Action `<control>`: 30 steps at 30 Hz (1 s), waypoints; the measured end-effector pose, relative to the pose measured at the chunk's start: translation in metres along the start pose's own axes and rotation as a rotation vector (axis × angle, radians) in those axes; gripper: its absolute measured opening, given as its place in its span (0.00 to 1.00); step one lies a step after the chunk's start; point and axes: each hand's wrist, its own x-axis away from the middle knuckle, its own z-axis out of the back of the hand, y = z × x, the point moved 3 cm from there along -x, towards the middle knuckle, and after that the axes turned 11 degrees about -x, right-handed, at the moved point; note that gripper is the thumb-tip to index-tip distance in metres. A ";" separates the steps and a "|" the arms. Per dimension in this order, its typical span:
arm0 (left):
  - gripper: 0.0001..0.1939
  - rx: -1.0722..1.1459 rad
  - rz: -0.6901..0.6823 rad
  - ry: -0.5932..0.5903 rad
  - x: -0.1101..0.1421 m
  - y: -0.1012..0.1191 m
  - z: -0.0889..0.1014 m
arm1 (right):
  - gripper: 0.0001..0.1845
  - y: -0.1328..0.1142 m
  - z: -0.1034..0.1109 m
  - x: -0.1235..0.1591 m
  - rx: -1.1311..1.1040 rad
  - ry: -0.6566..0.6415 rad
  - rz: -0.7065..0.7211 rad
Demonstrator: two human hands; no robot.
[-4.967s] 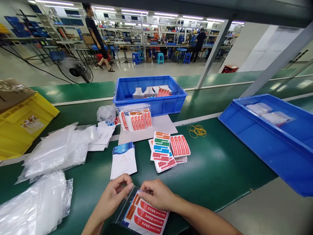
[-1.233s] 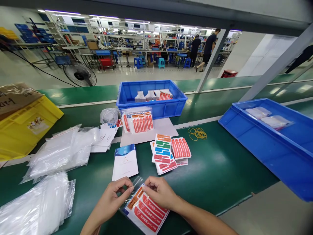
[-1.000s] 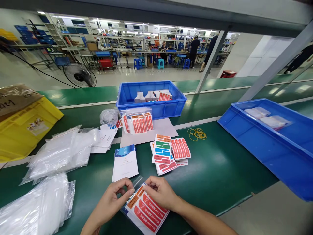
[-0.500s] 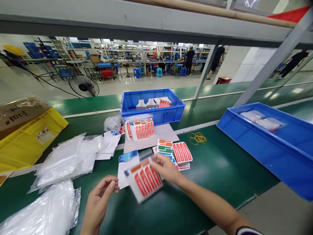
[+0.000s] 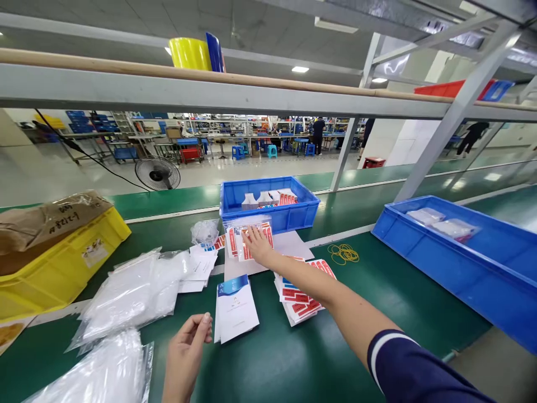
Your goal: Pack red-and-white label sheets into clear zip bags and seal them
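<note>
My right hand (image 5: 257,246) reaches far forward, fingers stretched flat on a stack of clear bags filled with red label sheets (image 5: 235,245). That stack leans against the front of a small blue bin (image 5: 308,210) and stands on a white card (image 5: 293,244). My left hand (image 5: 187,352) hovers low near the table's front, fingers loosely curled with nothing in them. It is just left of a white and blue booklet (image 5: 235,309). Piles of loose red and coloured label sheets (image 5: 302,305) lie under my right forearm.
Empty clear bags (image 5: 130,291) lie heaped at the left, with more (image 5: 96,375) at the front corner. White leaflets (image 5: 197,268), a yellow crate (image 5: 62,263), rubber bands (image 5: 343,253) and a large blue tray (image 5: 453,263) ring the green table. People work far behind.
My right hand lifted the filled bag away from the left hand and carried it forward to the stack by the bin. The left hand let go and stays near. The camera tilted up.
</note>
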 end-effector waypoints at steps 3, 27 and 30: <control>0.22 0.010 0.022 0.000 -0.002 -0.004 0.001 | 0.33 0.000 -0.002 -0.013 0.060 -0.011 -0.011; 0.24 0.597 0.475 -0.244 0.010 0.001 -0.034 | 0.35 -0.123 0.029 0.190 -0.175 0.014 0.563; 0.27 0.499 0.498 -0.171 0.009 -0.014 -0.037 | 0.36 -0.095 0.058 0.181 -0.207 0.066 0.518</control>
